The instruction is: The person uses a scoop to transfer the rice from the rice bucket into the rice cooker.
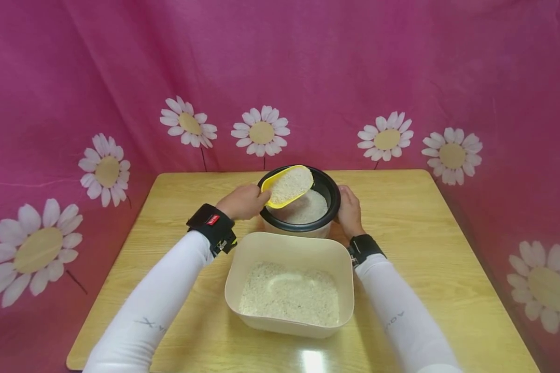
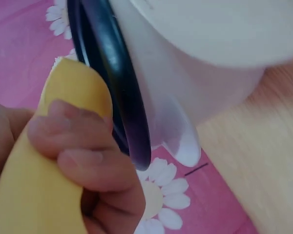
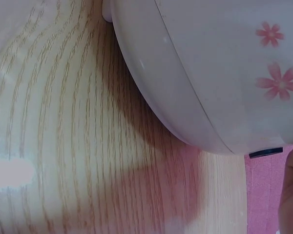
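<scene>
In the head view my left hand (image 1: pixel 245 202) grips a yellow scoop (image 1: pixel 269 182) heaped with rice (image 1: pixel 291 185). The scoop is held above the rim of a pale rice cooker (image 1: pixel 303 231) with a black rim, and white rice (image 1: pixel 311 208) lies inside. Curled fingers wrap the yellow scoop (image 2: pixel 19 195) in the left wrist view. My right hand (image 1: pixel 351 211) holds the right side of the cooker near its rim. Only the edge of that hand shows in the right wrist view, beside the flower-printed wall of the cooker (image 3: pixel 224 73); most of its fingers are hidden.
In front of the cooker, close to it, stands a cream plastic bin (image 1: pixel 289 327) with rice (image 1: pixel 289 295) spread over its bottom. Both stand on a light wooden table (image 1: pixel 415 233). Behind and at the sides hangs a pink cloth (image 1: pixel 317 77) printed with daisies.
</scene>
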Demonstrator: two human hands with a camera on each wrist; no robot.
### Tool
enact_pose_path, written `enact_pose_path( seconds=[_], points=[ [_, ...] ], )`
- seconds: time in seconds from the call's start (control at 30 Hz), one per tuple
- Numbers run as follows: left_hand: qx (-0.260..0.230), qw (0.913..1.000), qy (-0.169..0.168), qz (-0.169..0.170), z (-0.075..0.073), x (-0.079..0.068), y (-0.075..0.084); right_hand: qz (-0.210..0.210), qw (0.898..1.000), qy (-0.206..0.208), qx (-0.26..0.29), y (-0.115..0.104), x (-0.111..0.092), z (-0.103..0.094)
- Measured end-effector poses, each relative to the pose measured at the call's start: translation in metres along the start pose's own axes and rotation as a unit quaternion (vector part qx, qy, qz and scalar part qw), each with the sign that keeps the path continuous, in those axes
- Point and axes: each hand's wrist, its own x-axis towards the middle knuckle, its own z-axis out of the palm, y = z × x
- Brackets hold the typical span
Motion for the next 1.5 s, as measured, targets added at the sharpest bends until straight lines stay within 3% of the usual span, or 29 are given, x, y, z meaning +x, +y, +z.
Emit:
enact_pose_path(
  seconds=[0.17,0.43,0.6,0.93,1.3,1.5],
  points=[
    [0.058,0.9973,0.045,0.004,0.003,-0.001,0.005,0.017,1.000,-0.014,0.000,-0.003,-0.002,0.000],
    [0.087,0.9909,0.102,0.010,0.009,0.001,0.007,0.015,1.000,-0.026,0.000,-0.034,-0.016,-0.002],
    [0.106,0.9872,0.119,0.014,0.011,0.001,0.006,0.024,0.999,-0.032,0.001,-0.043,-0.021,-0.001],
    [0.131,0.9791,0.154,0.024,0.014,0.001,0.006,0.015,0.999,-0.028,-0.005,-0.040,-0.020,-0.002],
    [0.163,0.9622,0.214,0.044,0.019,0.008,0.003,0.017,0.999,-0.031,-0.022,-0.041,-0.020,-0.003],
    [0.170,0.9571,0.230,0.045,0.019,0.010,0.006,0.014,0.999,-0.028,-0.009,-0.025,-0.012,-0.002]
  ],
)
